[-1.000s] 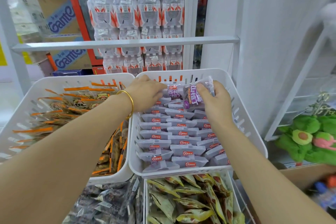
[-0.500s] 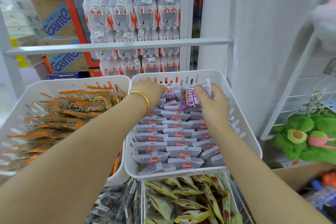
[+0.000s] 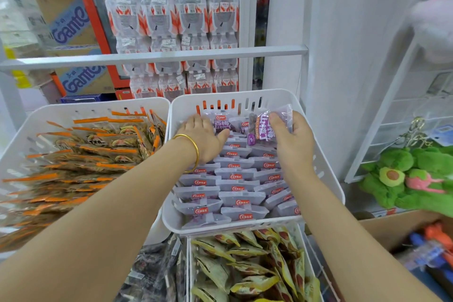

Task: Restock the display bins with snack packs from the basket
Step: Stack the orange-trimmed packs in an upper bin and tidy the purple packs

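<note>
A white slotted display bin in the middle holds rows of pale purple snack packs standing on edge. My right hand grips one purple snack pack at the back right of the bin, held upright above the rows. My left hand, with a gold bangle on the wrist, lies flat with straight fingers on the packs at the back left, next to an upright purple pack. No basket is in view.
A second white bin with orange-edged packs stands to the left. Below are bins of yellow-green packs and dark packs. A grey rail crosses behind. Green plush toys and a cardboard box are at right.
My left hand has flattened and spread over the back-left packs. My right hand has turned its pack a little more upright at the back of the bin.
</note>
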